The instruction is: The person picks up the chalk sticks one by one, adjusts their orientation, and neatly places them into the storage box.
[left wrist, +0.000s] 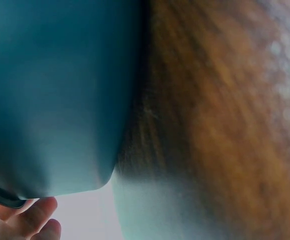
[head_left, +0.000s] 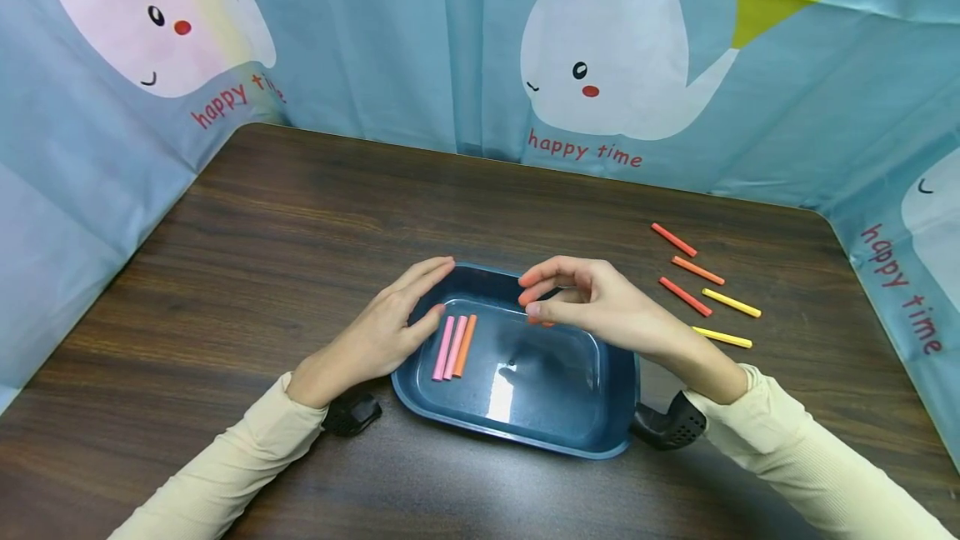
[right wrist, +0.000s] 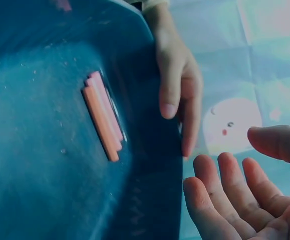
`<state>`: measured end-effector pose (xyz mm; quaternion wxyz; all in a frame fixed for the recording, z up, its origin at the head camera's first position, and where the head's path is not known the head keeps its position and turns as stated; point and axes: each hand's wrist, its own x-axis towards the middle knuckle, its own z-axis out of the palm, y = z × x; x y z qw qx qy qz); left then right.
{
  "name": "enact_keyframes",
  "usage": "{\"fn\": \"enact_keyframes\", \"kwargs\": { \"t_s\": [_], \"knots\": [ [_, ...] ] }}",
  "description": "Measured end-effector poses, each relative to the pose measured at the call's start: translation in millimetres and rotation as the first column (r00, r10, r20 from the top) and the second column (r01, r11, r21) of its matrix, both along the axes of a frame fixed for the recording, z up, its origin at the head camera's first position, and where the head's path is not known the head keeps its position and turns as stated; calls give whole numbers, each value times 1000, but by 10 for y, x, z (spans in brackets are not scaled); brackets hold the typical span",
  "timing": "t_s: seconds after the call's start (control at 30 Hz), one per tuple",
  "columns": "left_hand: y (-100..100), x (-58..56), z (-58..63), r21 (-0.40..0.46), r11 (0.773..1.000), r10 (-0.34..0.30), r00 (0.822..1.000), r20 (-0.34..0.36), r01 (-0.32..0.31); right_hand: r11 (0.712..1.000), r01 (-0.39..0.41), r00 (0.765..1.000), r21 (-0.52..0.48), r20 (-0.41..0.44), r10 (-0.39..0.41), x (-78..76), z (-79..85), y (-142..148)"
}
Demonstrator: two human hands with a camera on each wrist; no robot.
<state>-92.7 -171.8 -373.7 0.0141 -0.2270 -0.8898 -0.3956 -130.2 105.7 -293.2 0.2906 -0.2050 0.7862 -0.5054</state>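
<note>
In the head view a dark blue plastic tray [head_left: 517, 440] stands on the table. Two pink sticks [head_left: 443, 350] and an orange stick [head_left: 466, 347] lie side by side in its left part. My left hand [head_left: 382, 327] holds the tray's left wall; the right wrist view shows its thumb [right wrist: 169, 100] on the inner side and the fingers outside. Above the tray's back right part hovers my right hand [head_left: 592, 298], fingers bent a little. In the right wrist view its thumb and fingers stand apart, and no object shows between them.
Right of the tray, several loose sticks lie on the brown table [head_left: 300, 215]: red [head_left: 686, 297], orange [head_left: 697, 270] and yellow [head_left: 731, 302] among them. A light blue curtain [head_left: 405, 40] with whale prints hangs around the table's back and sides.
</note>
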Motion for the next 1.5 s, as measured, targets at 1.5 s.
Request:
{"fn": "enact_keyframes", "kwargs": {
  "t_s": [1.5],
  "knots": [
    [4, 2, 7, -6, 1000, 1, 999, 32, -1, 962, 251, 933, 108, -292, -211, -188, -65, 782]
  ]
}}
